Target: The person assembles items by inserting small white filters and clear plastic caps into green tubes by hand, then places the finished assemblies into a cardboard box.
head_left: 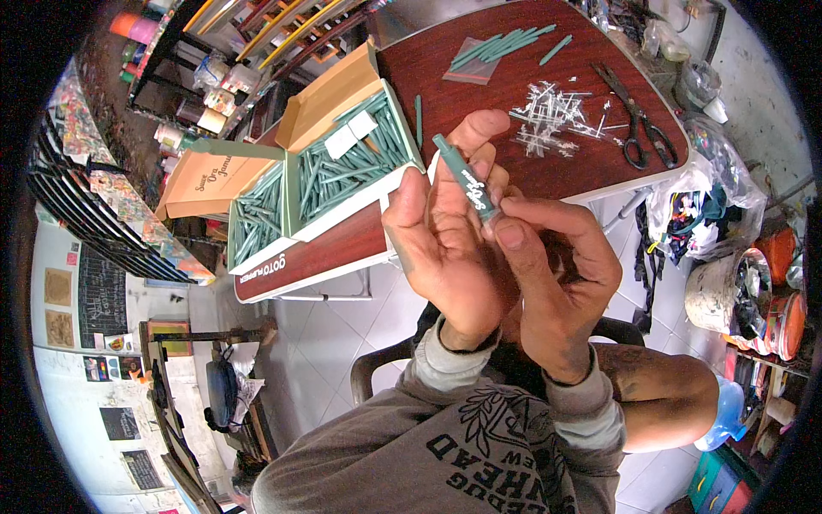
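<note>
A short dark green tube [462,178] with white lettering and a narrower tip is tilted up in front of me. My right hand [556,265] pinches its lower end between thumb and index finger. Behind the tube, my left hand [454,244] faces palm up, thumb spread away to the left and fingers loosely bent. Whether the left fingers touch the tube I cannot tell. Beyond my hands, two cardboard boxes hold many slim green sticks: a larger box [413,146] and a smaller box [233,230] to its left.
On the dark red table [411,51] lie a clear plastic bag [467,71] with green sticks on it, loose clear plastic strips [548,118] and black-handled scissors [642,128]. A plastic bag [711,197] hangs at the right. Paint jars [224,77] stand on a shelf at the left.
</note>
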The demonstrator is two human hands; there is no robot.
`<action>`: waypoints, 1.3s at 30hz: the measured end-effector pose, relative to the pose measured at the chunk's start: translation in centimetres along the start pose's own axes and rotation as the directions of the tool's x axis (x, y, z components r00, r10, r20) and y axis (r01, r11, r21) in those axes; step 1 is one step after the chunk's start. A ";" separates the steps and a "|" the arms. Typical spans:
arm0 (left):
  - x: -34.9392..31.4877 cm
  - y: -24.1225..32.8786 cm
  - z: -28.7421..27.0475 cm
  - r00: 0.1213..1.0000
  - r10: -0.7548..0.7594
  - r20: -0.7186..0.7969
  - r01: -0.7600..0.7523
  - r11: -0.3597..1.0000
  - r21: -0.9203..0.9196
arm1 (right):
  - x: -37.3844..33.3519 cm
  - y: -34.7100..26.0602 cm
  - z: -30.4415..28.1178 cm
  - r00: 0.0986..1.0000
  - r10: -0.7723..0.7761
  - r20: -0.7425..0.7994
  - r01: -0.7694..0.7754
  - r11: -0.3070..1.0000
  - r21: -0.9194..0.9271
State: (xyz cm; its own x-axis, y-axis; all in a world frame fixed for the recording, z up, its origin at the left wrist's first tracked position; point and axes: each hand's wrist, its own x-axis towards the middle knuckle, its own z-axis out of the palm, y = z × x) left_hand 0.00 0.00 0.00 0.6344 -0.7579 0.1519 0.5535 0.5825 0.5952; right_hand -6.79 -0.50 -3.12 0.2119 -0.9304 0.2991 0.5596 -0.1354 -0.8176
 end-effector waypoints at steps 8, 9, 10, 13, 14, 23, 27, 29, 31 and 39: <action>0.0 -0.6 -0.3 0.998 0.054 -0.019 -0.053 0.997 0.058 | 0.2 -0.3 -0.2 1.000 0.010 0.000 -0.010 0.997 -0.077; 0.0 -0.7 -0.4 0.997 0.075 0.000 -0.075 0.995 0.072 | 0.2 -0.3 -0.2 1.000 0.011 0.000 -0.011 0.996 -0.086; 0.1 -0.7 -0.7 0.995 0.096 0.020 -0.097 0.992 0.084 | 0.1 -0.3 -0.2 1.000 0.012 0.000 -0.012 0.995 -0.095; 0.1 -0.6 -0.9 0.989 0.123 0.077 -0.132 0.983 0.126 | 0.2 -0.1 -0.2 1.000 0.012 -0.006 -0.013 0.996 -0.089; 0.1 -0.6 -0.9 0.987 0.126 0.096 -0.139 0.980 0.141 | 0.2 -0.1 -0.1 1.000 0.012 -0.008 -0.013 0.997 -0.082; 0.2 -0.5 -1.1 0.981 0.133 0.138 -0.146 0.986 0.085 | 0.1 -0.2 0.0 0.999 0.048 -0.012 -0.048 0.998 -0.039; 0.3 -0.6 -1.0 0.982 0.128 0.136 -0.132 0.991 0.021 | 0.2 0.3 -0.3 1.000 -0.002 0.003 0.002 0.998 -0.068; 0.3 -0.5 -0.9 0.984 0.122 0.130 -0.128 0.991 0.040 | 0.2 0.3 -0.2 1.000 -0.007 0.000 0.007 0.998 -0.070; 0.5 -0.5 -1.5 0.972 0.135 0.193 -0.163 0.978 0.133 | 0.2 0.1 -0.1 1.000 0.015 -0.008 -0.016 0.998 -0.059; 0.1 -1.1 -2.5 0.927 0.265 0.266 -0.334 0.906 0.260 | 0.2 -0.1 -0.1 0.999 0.026 0.018 -0.025 0.999 -0.034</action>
State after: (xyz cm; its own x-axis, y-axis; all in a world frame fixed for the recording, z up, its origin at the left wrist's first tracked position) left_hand 0.74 0.00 -2.61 0.5912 -0.6259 0.5086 0.1492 0.7046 0.6937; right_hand -6.87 -0.65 -3.01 0.2408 -0.9273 0.2865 0.5263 -0.1233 -0.8413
